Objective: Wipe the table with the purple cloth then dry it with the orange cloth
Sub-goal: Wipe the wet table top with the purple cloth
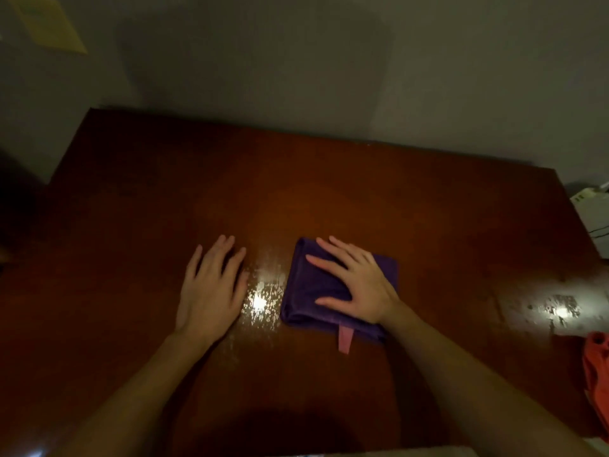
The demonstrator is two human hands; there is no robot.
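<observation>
A folded purple cloth (pixel 309 291) with a pink tag lies on the dark brown wooden table (pixel 296 179), a little right of centre. My right hand (pixel 356 282) presses flat on top of the cloth, fingers spread. My left hand (pixel 211 285) rests flat on the bare wood just left of the cloth, fingers apart and holding nothing. An orange cloth (pixel 596 380) lies bunched at the table's right edge, partly cut off by the frame.
Shiny streaks (pixel 263 291) glint on the wood between my hands, and another patch (pixel 557 308) glints at the right. A grey wall stands behind the table. White items (pixel 593 206) with cables sit beyond the right edge.
</observation>
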